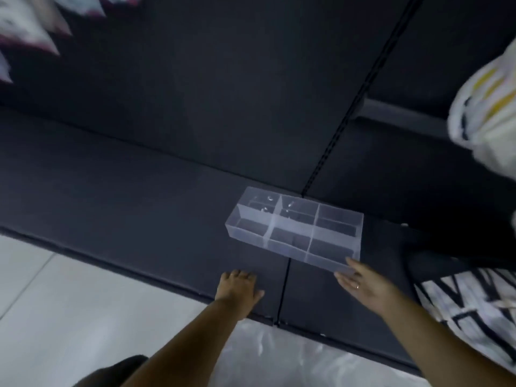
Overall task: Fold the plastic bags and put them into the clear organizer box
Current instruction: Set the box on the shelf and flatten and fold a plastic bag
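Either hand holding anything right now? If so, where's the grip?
Right hand appears to pinch the clear box at its near right corner. Left hand holds nothing; it rests flat on the dark cushion.

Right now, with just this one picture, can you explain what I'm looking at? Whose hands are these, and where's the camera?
There is no machine here. A person wears a camera on the head, so you look down along their own arms. The left hand lies flat on a dark padded surface. The right hand holds the near corner of the clear organizer box, whose compartments look empty. Plastic bags lie around: a white and yellow bag at the right, a black and white bag below it, blurred white bags at the top left, and clear plastic near the bottom edge.
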The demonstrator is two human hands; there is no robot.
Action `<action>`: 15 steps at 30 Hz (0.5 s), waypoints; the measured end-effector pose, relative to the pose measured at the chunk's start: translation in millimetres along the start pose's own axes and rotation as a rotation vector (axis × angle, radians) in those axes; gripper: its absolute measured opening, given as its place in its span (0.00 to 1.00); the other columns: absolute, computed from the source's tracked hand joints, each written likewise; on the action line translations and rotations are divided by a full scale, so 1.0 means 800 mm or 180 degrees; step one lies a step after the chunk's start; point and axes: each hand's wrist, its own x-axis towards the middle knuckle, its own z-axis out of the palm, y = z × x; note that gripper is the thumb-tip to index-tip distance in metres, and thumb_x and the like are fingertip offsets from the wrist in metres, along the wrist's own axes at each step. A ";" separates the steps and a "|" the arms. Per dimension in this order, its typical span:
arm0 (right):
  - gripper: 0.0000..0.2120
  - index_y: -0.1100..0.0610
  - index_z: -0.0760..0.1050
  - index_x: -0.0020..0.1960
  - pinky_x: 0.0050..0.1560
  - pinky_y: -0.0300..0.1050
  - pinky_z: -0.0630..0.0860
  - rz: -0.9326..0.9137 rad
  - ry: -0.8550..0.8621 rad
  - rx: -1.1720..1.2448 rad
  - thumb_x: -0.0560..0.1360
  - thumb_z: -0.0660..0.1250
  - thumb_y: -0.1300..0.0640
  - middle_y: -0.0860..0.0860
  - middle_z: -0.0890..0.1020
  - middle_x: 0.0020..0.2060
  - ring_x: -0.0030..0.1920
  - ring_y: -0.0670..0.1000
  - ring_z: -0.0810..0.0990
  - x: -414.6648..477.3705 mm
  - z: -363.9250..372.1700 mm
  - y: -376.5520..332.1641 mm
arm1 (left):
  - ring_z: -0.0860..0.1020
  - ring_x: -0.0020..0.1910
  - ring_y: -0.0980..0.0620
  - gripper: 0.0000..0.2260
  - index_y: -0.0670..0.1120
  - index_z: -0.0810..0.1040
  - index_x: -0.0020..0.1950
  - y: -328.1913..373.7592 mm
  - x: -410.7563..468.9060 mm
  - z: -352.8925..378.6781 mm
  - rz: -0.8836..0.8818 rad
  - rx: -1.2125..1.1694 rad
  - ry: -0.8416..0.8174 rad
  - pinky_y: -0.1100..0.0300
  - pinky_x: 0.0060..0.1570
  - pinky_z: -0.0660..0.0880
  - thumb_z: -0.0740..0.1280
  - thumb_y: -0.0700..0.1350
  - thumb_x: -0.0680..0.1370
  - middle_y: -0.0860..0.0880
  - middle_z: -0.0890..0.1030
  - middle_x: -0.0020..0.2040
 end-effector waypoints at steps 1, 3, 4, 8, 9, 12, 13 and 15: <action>0.07 0.59 0.74 0.54 0.42 0.46 0.83 -0.0006 -0.0087 0.0008 0.76 0.67 0.60 0.59 0.76 0.51 0.52 0.58 0.79 0.016 -0.005 0.003 | 0.55 0.76 0.44 0.28 0.45 0.55 0.78 0.002 0.011 0.019 0.0002 -0.0011 0.0013 0.47 0.74 0.53 0.50 0.59 0.82 0.46 0.56 0.78; 0.08 0.59 0.74 0.55 0.46 0.49 0.82 -0.0012 -0.0187 -0.0105 0.77 0.67 0.60 0.60 0.76 0.51 0.52 0.58 0.79 0.042 -0.015 0.011 | 0.49 0.77 0.44 0.29 0.46 0.51 0.78 0.007 0.027 0.055 0.0043 -0.0017 0.0048 0.46 0.75 0.49 0.50 0.60 0.82 0.47 0.50 0.79; 0.07 0.59 0.74 0.54 0.44 0.49 0.82 -0.0024 -0.0197 -0.0193 0.77 0.67 0.61 0.60 0.76 0.51 0.52 0.58 0.79 0.051 -0.021 0.016 | 0.46 0.78 0.43 0.29 0.47 0.49 0.79 0.009 0.033 0.072 0.0052 -0.0011 0.0091 0.46 0.75 0.48 0.50 0.60 0.82 0.47 0.46 0.79; 0.06 0.64 0.72 0.55 0.44 0.47 0.82 -0.0222 0.0014 -0.0456 0.79 0.63 0.63 0.62 0.75 0.56 0.53 0.60 0.78 0.068 -0.026 0.024 | 0.38 0.77 0.43 0.32 0.50 0.39 0.78 0.014 0.044 0.116 -0.0025 0.0023 0.0411 0.45 0.74 0.44 0.51 0.61 0.81 0.47 0.37 0.79; 0.11 0.65 0.71 0.60 0.52 0.48 0.80 -0.0315 0.0109 -0.0552 0.79 0.63 0.63 0.62 0.73 0.60 0.56 0.61 0.77 0.070 -0.024 0.024 | 0.38 0.77 0.43 0.33 0.51 0.38 0.78 0.014 0.045 0.123 -0.0035 0.0049 0.0502 0.45 0.74 0.43 0.51 0.61 0.81 0.47 0.37 0.78; 0.20 0.66 0.69 0.67 0.60 0.52 0.75 -0.0764 0.0669 -0.1777 0.78 0.65 0.58 0.62 0.73 0.64 0.58 0.60 0.76 0.056 -0.012 0.028 | 0.35 0.76 0.43 0.33 0.52 0.35 0.77 0.010 0.044 0.143 0.0007 0.0101 0.0659 0.44 0.73 0.39 0.49 0.62 0.81 0.47 0.34 0.78; 0.23 0.66 0.67 0.68 0.60 0.54 0.74 -0.1058 0.1089 -0.2705 0.77 0.66 0.55 0.62 0.72 0.64 0.59 0.61 0.74 0.047 -0.008 0.034 | 0.34 0.76 0.43 0.33 0.53 0.34 0.77 0.008 0.042 0.148 0.0033 0.0109 0.0686 0.44 0.73 0.38 0.48 0.63 0.80 0.47 0.34 0.78; 0.28 0.61 0.62 0.71 0.64 0.55 0.67 -0.2317 0.1557 -0.4518 0.76 0.65 0.51 0.61 0.66 0.68 0.66 0.62 0.68 0.034 0.001 0.057 | 0.33 0.75 0.44 0.33 0.53 0.33 0.76 0.004 0.040 0.156 0.0068 0.0118 0.0796 0.44 0.72 0.35 0.47 0.64 0.80 0.48 0.32 0.77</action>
